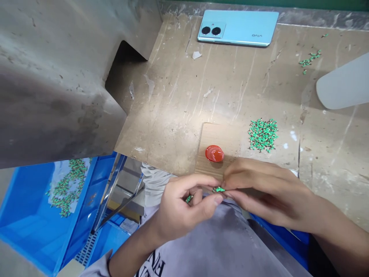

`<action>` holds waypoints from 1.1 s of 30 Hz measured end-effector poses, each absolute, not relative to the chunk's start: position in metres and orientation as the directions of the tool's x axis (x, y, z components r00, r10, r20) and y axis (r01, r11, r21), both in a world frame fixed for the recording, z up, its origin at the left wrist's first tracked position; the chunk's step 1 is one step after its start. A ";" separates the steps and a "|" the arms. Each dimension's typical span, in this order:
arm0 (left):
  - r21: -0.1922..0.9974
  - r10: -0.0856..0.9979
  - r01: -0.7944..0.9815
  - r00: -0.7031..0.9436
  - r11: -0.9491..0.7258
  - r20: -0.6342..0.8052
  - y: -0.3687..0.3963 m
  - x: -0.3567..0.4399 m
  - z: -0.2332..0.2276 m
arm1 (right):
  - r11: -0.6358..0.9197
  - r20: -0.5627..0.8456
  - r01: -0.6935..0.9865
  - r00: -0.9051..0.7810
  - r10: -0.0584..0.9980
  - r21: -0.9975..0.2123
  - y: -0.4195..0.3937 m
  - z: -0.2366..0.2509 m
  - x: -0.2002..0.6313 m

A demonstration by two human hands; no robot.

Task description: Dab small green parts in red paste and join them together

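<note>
Near the table's front edge, my left hand (184, 204) pinches a tiny green figure with brown parts (219, 189) between thumb and index finger. Another small green piece (188, 198) shows inside its curled fingers. My right hand (268, 188) closes its fingertips on the other end of the same green figure. Just beyond the hands, a small red dish (214, 153) with a glossy coating inside sits on a wooden board (206, 132). To the right of the board lies a dense pile of similar green pieces (263, 134).
A light blue phone (245, 27) lies at the back. Several loose green pieces (309, 59) are scattered near a white rounded object (343, 84) at right. Metal sheeting (57, 77) stands at left, above a blue crate (31, 231) holding many green pieces.
</note>
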State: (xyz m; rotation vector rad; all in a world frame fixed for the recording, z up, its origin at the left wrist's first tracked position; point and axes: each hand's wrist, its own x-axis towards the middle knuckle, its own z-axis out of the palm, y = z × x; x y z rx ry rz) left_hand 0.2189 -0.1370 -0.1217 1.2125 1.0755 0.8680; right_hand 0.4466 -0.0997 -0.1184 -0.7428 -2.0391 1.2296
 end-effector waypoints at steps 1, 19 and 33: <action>0.988 0.948 0.059 0.280 0.144 -0.154 -0.137 0.219 -0.121 | 0.431 0.247 0.145 -0.641 0.726 -0.891 -0.100 -0.120 0.447; 0.925 0.976 0.325 0.153 -0.199 0.157 -0.135 0.229 -0.115 | 0.537 0.332 0.136 -0.653 0.680 -0.833 -0.106 -0.127 0.451; 0.959 0.978 0.253 0.196 -0.128 0.079 -0.139 0.228 -0.117 | 0.528 0.320 0.155 -0.644 0.695 -0.835 -0.104 -0.122 0.446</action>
